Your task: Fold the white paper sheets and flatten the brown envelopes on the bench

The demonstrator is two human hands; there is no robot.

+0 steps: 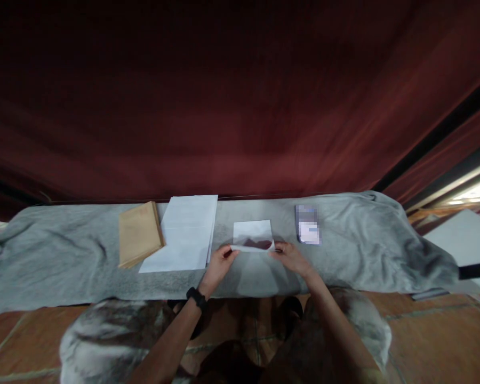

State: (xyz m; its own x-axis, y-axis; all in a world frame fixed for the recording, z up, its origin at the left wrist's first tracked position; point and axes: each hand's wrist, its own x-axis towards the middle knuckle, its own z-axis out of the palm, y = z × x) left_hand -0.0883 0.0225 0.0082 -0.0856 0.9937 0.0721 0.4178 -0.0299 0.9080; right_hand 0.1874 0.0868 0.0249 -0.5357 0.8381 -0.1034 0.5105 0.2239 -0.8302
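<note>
A folded white sheet of paper (253, 233) lies on the grey cloth (64, 256) in front of me. My left hand (221, 262) pinches its near left corner, and my right hand (290, 257) pinches its near right corner. Both hands have the fingers closed on the paper's near edge. A dark shadow falls across the paper near that edge. A black band sits on my left wrist.
Left of the folded paper lie a stack of white sheets (186, 233) and several brown envelopes (138, 233). A phone (308, 224) lies to the right. A dark red curtain (240, 106) hangs behind. My knees and a tiled floor are below.
</note>
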